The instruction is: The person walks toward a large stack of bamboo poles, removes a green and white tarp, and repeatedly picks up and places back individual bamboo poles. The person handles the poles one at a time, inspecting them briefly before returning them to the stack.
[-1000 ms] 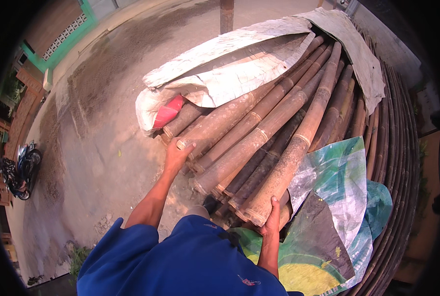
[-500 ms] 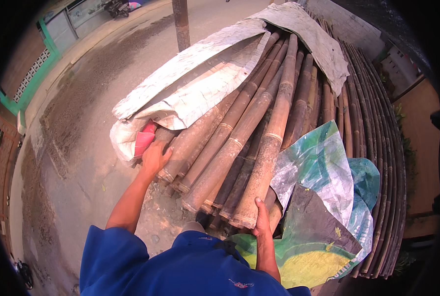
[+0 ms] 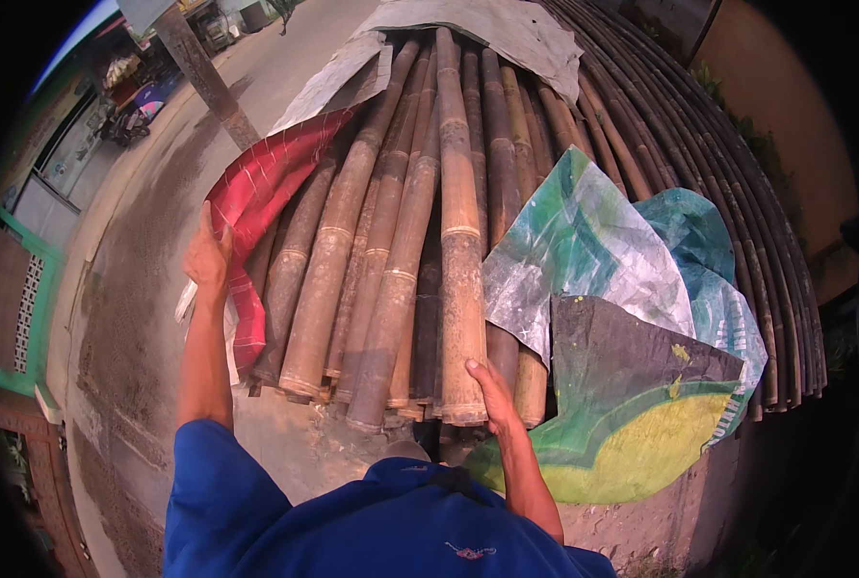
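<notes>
At the left edge of the bamboo pile (image 3: 333, 260), the left hand (image 3: 208, 255) clamps its fingers on the red sheet (image 3: 261, 183), probably holding it clear. At the near edge, the right hand (image 3: 499, 401) lays its thumb against a pale pole (image 3: 461, 279), perhaps for steadiness; I cannot tell whether its hidden fingers clamp.

Bamboo poles (image 3: 460, 202) look matt, the red sheet (image 3: 264, 183) perhaps plastic.
</notes>
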A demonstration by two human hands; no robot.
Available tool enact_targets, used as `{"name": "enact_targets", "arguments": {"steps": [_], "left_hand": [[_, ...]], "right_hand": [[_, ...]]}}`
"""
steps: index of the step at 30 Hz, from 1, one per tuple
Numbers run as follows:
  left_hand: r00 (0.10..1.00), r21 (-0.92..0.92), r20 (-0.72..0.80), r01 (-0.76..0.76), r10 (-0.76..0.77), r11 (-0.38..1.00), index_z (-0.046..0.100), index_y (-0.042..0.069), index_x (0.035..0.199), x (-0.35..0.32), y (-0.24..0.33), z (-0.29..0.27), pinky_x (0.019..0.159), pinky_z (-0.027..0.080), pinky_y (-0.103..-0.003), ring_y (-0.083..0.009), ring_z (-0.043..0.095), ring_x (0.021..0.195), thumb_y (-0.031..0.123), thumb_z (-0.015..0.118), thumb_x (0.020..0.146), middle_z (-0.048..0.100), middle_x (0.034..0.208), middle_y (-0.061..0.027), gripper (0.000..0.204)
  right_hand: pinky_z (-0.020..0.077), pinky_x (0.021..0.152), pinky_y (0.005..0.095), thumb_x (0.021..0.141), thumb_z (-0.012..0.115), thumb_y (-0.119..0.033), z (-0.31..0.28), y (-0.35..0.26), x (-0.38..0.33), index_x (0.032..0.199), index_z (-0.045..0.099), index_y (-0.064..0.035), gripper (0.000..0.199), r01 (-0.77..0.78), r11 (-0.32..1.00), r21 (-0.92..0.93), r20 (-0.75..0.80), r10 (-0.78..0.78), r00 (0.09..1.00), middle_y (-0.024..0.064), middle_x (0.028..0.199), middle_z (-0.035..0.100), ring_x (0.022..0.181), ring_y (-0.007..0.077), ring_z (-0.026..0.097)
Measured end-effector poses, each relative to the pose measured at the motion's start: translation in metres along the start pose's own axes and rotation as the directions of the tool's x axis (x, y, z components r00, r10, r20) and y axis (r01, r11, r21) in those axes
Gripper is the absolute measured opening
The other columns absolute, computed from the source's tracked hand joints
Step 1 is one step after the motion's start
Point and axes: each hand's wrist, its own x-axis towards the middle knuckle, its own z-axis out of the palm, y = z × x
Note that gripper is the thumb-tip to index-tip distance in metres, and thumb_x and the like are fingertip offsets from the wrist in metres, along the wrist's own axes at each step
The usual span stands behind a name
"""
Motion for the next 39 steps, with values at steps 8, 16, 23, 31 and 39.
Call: {"name": "enact_targets", "arguments": {"steps": [8, 16, 23, 31, 39], "left_hand": [[0.979, -0.301, 0.024, 0.2, -0.202, 0.932, 0.07, 0.009, 0.122, 0.06, -0.088, 0.019, 0.088, 0.053, -0.046, -0.0386, 0.069, 0.103, 0.028, 0.064, 0.089, 0.073, 0.104, -0.0224, 0.038], [0.805, -0.792, 0.146, 0.443, -0.575, 0.42, 0.07, -0.002, 0.09, 0.104, -0.146, 0.04, 0.053, 0.048, -0.036, -0.0173, 0.06, 0.06, 0.013, 0.066, 0.085, 0.065, 0.076, -0.0087, 0.015], [0.769, -0.819, 0.221, 0.48, -0.6, 0.314, 0.069, -0.004, 0.095, 0.127, -0.167, 0.061, 0.054, 0.05, -0.037, -0.02, 0.064, 0.063, 0.006, 0.064, 0.081, 0.066, 0.077, -0.0093, 0.017], [0.697, -0.814, 0.315, 0.547, -0.645, 0.193, 0.069, -0.008, 0.096, 0.109, -0.148, 0.062, 0.06, 0.055, -0.042, -0.0251, 0.069, 0.072, 0.007, 0.062, 0.08, 0.069, 0.09, -0.012, 0.023], [0.915, -0.458, 0.085, 0.387, -0.394, 0.8, 0.067, -0.003, 0.123, 0.059, -0.106, 0.064, 0.089, 0.053, -0.047, -0.0374, 0.069, 0.099, 0.031, 0.067, 0.088, 0.072, 0.111, -0.0224, 0.049]], "right_hand": [[0.0504, 0.098, 0.0357, 0.094, 0.07, -0.041, 0.004, -0.008, -0.003, 0.148, 0.043, 0.0014, 0.073, -0.037, 0.998, 0.047, 0.019, 0.036, 0.999, 0.0174, 0.133, 0.06, 0.118, 0.0233, 0.061], [0.0512, 0.096, 0.0347, 0.094, 0.071, -0.041, 0.001, -0.001, 0.002, 0.147, 0.044, 0.0025, 0.074, -0.018, 0.999, 0.039, -0.004, 0.019, 1.0, 0.0177, 0.129, 0.063, 0.115, 0.0232, 0.063], [0.0536, 0.09, 0.0338, 0.092, 0.074, -0.041, 0.002, -0.004, -0.002, 0.146, 0.047, 0.0024, 0.074, 0.015, 0.999, 0.042, 0.0, -0.015, 1.0, 0.0168, 0.125, 0.065, 0.109, 0.0212, 0.064], [0.0495, 0.096, 0.0346, 0.09, 0.075, -0.046, -0.001, 0.001, 0.005, 0.145, 0.048, 0.0024, 0.077, 0.025, 1.0, 0.017, 0.018, -0.025, 1.0, 0.0174, 0.126, 0.064, 0.114, 0.0227, 0.061], [0.0445, 0.104, 0.0363, 0.088, 0.074, -0.051, -0.003, 0.002, 0.006, 0.147, 0.047, 0.0012, 0.083, -0.004, 1.0, -0.005, 0.036, 0.005, 0.999, 0.0196, 0.135, 0.06, 0.123, 0.0266, 0.057]]}}
